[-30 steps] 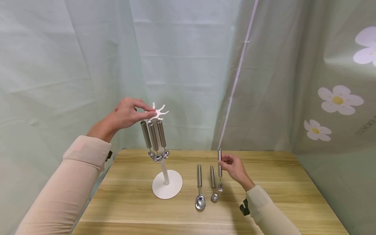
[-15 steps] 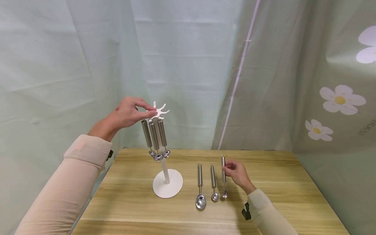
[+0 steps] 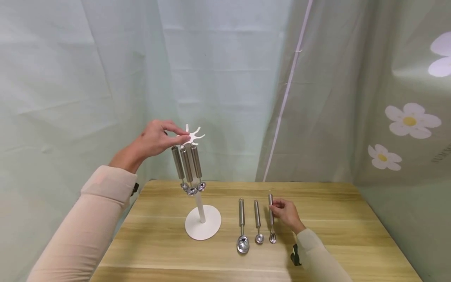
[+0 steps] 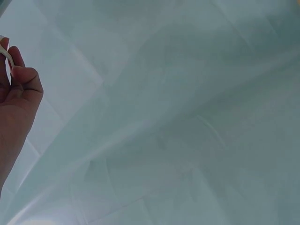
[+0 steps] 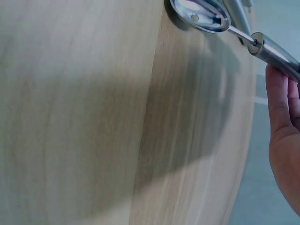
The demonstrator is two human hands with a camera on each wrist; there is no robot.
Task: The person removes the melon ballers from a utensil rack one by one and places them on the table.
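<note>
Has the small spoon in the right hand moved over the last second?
Yes. The small spoon has come down from upright above the table to lie flat beside the two spoons, the right hand gripping its handle.

Head view: high, facing table (image 3: 317, 250). Right wrist: close, shares table (image 5: 93, 117). Left wrist: faces curtain (image 4: 187, 117).

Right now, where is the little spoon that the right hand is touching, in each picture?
Head: the little spoon lies rightmost of three on the wooden table, beside the right hand.
Left wrist: not in it.
Right wrist: its bowl and handle sit top right.
Shared landmark: the wooden table.
</note>
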